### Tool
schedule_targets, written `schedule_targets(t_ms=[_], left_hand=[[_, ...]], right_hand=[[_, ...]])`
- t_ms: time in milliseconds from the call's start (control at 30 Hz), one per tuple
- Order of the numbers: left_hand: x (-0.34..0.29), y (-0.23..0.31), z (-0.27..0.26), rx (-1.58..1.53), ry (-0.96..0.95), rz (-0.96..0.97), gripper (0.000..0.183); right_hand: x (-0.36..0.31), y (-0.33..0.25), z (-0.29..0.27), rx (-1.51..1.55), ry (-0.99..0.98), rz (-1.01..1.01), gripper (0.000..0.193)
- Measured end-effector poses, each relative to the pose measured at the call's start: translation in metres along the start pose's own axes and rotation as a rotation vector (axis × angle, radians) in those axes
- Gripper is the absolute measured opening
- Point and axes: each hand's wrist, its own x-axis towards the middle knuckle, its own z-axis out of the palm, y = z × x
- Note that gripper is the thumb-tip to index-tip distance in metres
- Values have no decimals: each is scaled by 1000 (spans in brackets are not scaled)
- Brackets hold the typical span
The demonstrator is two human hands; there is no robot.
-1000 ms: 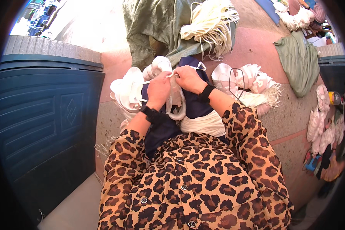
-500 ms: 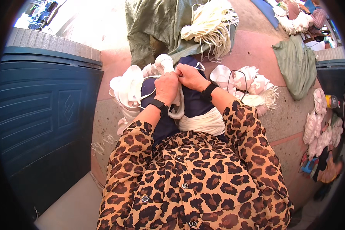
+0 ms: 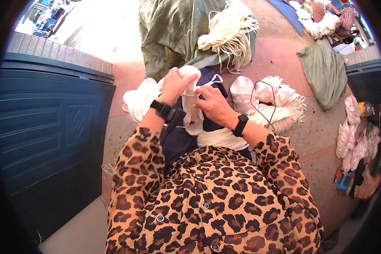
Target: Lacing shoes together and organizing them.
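A soft white cloth shoe stands lengthwise over my dark-trousered lap, its rounded end pointing away from me. My left hand is closed round the far end, thumb across the top. Against the shoe's right edge, my right hand has its fingers bent and gripping; a thin white strap loops out beside it. More white cloth shoes lie to the left of my knees. Across my right thigh rests a bundle of cream strips.
Beyond my knees, loose cream strips lie on a green sack. White shoes and a bent wire frame sit to the right. A blue door panel stands at left. Farther right are a green cloth and white bundles.
My hands have moved apart from their pinch together at the shoe. The left has shifted up and left onto its far end, the right down and right along its side.
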Motion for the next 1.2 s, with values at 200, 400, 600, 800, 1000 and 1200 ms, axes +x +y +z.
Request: schedule_targets(t_ms=[200,400,600,800,1000,1200], left_hand=[[30,-17,-8,390,0,-179,51],[27,-23,-12,506,37,-173,51],[31,-29,-7,480,44,-166,49],[36,-58,-22,335,37,-258,51],[26,-47,-30,-83,16,-55,33],[-59,-60,-41,-390,-104,-235,30]], right_hand=[[-33,-2,-150,925,549,540,15],[-152,29,-400,1043,824,275,17],[-240,108,-413,949,1177,468,17],[-263,139,-420,781,1270,679,19],[-147,104,-308,615,898,827,24],[-29,53,-104,488,33,909,21]])
